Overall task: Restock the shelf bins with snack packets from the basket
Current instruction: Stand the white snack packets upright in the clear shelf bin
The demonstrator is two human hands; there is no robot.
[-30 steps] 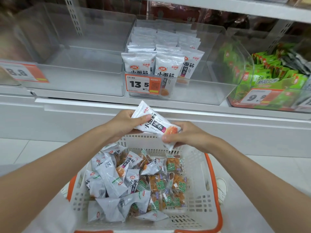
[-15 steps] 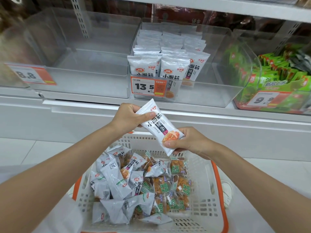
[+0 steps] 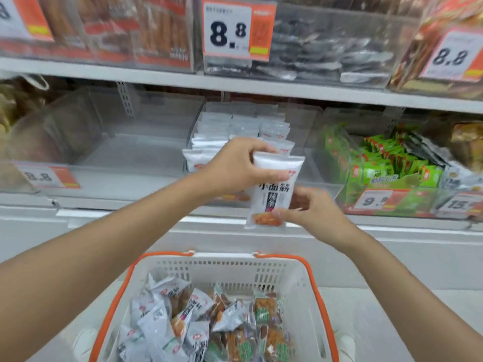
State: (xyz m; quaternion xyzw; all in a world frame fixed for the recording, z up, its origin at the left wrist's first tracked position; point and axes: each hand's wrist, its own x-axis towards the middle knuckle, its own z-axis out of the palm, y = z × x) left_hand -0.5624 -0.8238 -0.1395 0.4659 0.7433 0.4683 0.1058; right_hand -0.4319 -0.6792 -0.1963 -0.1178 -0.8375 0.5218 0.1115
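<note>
Clear shelf bin behind: white packet, black lettering, orange picture.

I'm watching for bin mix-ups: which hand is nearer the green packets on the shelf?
Right. The right hand, pinching the white packet's lower edge, sits just left of the green packets; the left hand grips the packet's top, farther left.

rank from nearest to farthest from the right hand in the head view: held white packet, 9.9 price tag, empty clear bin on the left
1. white packet: pinched at its lower edge by the right hand.
2. 9.9 price tag: a short way off to the right.
3. empty clear bin: far across on the left.
</note>
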